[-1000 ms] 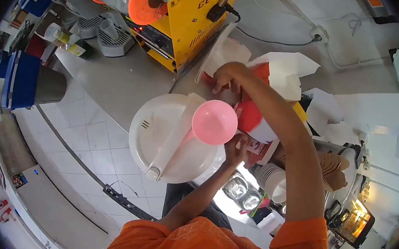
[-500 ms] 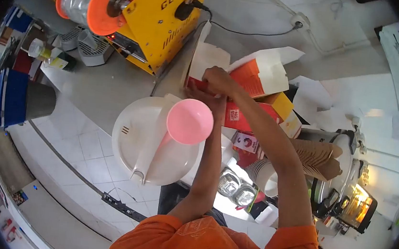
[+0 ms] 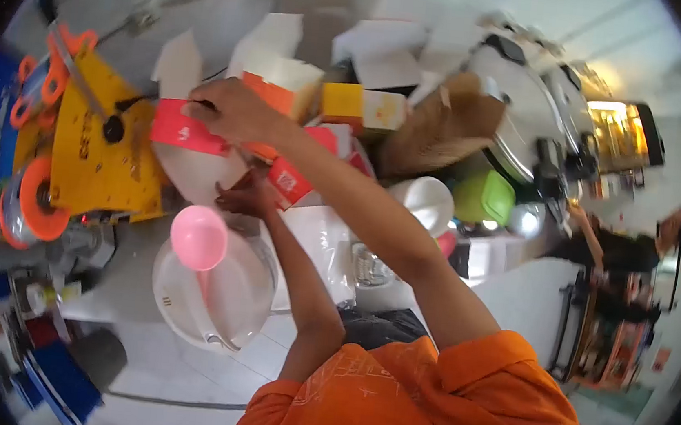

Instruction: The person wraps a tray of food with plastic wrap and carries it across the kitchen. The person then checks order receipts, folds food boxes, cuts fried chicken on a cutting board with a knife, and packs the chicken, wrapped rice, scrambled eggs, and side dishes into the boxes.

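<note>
Nearest the lens, bottom of the frame: orange shirt (image 3: pixel 438 394), both forearms reaching up and left from it.

Lower left of centre: a pink scoop (image 3: pixel 199 236) with its bowl uppermost in the frame, handle over the lid of a white bucket (image 3: pixel 238 297).

Upper left, above the scoop: a red and white carton (image 3: pixel 188 139), one white flap standing up. Right hand (image 3: pixel 239 111) overlaps its upper right part; fingers bent and narrow, gripping the carton near its upper edge; fingertips blurred. Left hand (image 3: pixel 250 196) lies lower, beside the carton's lower right; fingers spread wide, contact with the carton cannot be told.

Just right of the hands: a second red box (image 3: pixel 290 181) by the left wrist; beyond it an orange and white carton (image 3: pixel 270 93) with raised flaps, then a yellow and white box (image 3: pixel 343 102). Left of the held carton: a yellow machine (image 3: pixel 102 132) with orange discs.

Right of centre: brown stack (image 3: pixel 442 132), apparently of paper; white cups (image 3: pixel 427 204) below it; a green container (image 3: pixel 483 197) just beside the cups.

Farther off, upper right: a large metal pot (image 3: pixel 518 111) and a lit cabinet (image 3: pixel 618 137). Farthest, right edge: another person (image 3: pixel 628 250) in dark clothing, one arm raised toward the cabinet side
</note>
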Available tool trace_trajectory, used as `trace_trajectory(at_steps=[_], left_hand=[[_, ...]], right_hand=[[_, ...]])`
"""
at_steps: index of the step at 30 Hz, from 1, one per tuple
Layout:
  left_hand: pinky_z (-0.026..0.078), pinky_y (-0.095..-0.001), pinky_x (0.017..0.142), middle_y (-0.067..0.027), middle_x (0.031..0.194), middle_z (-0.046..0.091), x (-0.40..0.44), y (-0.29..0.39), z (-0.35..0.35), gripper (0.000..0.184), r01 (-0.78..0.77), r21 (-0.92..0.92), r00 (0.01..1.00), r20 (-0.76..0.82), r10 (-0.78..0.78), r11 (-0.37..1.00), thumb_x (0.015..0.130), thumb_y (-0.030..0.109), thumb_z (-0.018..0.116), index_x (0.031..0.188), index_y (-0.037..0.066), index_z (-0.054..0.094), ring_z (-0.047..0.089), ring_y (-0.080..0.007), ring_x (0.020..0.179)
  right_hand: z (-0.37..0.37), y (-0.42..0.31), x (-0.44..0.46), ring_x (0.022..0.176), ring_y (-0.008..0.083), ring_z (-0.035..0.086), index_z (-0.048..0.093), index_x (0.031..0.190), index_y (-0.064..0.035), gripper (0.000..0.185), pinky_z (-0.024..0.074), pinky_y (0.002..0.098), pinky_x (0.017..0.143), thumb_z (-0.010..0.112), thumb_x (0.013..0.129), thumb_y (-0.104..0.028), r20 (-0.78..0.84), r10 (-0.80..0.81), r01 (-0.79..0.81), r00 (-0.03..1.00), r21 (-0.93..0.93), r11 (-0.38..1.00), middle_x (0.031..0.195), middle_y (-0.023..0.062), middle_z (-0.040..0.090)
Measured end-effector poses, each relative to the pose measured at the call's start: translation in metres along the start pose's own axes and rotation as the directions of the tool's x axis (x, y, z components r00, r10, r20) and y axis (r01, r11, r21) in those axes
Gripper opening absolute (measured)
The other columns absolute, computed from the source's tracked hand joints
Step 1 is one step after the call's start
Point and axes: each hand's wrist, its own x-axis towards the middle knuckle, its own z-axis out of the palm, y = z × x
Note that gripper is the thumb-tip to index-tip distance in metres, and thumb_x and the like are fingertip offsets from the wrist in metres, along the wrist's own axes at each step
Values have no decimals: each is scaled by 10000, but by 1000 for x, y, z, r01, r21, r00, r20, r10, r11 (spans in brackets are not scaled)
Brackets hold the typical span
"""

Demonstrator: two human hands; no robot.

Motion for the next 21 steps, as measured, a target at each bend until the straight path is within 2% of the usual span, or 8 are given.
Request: trace_trajectory(at_steps=[3,13,15,16,17,18,19,21], left_hand=[[328,-603,977,-294,1240,407,-1,4,-6,848,-52,-71,998,36,54,996,649,405,784,1304,27,400,349,-492,1220],[311,-604,1009,-365,1289,370,-32,23,-15,836,-5,-158,1000,-28,1,987,696,310,700,1318,-110,333,355,-516,1228],[312,-588,1013,-321,1275,407,-41,24,-17,762,-74,-231,997,-27,69,970,728,321,698,1288,-91,388,385,-480,1221],[312,-588,1013,-321,1275,407,-43,45,-25,762,-73,-238,997,-47,64,969,728,321,698,1288,-91,388,385,-480,1221],[300,-578,1026,-294,1291,407,-43,79,-47,745,-324,-318,944,-54,324,891,738,348,706,1274,-79,414,380,-455,1233],[289,-569,1040,-267,1307,406,-44,111,-71,729,-544,-383,823,-75,562,746,748,376,713,1259,-66,440,376,-431,1245],[295,-570,1036,-249,1302,430,-45,154,-82,709,-556,-438,810,-93,579,706,780,468,674,1255,-18,471,389,-414,1241],[298,-574,1044,-222,1304,455,-28,219,-54,680,-643,-426,726,-75,684,636,799,552,655,1258,72,508,388,-392,1262]], right_hand=[[-32,-19,-16,636,230,596,565,804,17,304,471,397,644,550,935,-256,-65,396,-352,916,343,871,603,131,530],[-89,-68,-103,953,112,590,655,1060,-41,232,468,276,863,602,909,-211,-284,726,-135,627,877,460,1035,21,640],[-122,-67,-133,910,136,586,644,1113,-23,287,471,288,845,598,932,-241,-462,645,-103,610,760,641,1011,11,636],[-151,-83,-154,967,201,601,623,1171,-26,318,456,312,914,600,926,-226,-650,277,-196,708,195,961,1096,89,633],[-177,-79,-172,1031,221,596,613,1216,-57,318,451,337,947,586,939,-209,-660,-194,-268,725,-531,804,1190,121,605],[-199,-84,-192,1074,201,581,594,1241,-50,335,458,351,947,571,953,-218,-727,94,-350,680,-210,913,1239,95,586],[-216,-118,-197,1098,204,578,577,1248,-19,363,472,362,941,579,951,-228,-784,289,30,549,365,931,1249,100,578],[-246,-131,-229,1118,246,580,526,1297,20,370,485,378,944,515,963,-140,-858,345,-20,379,365,931,1328,180,524]])
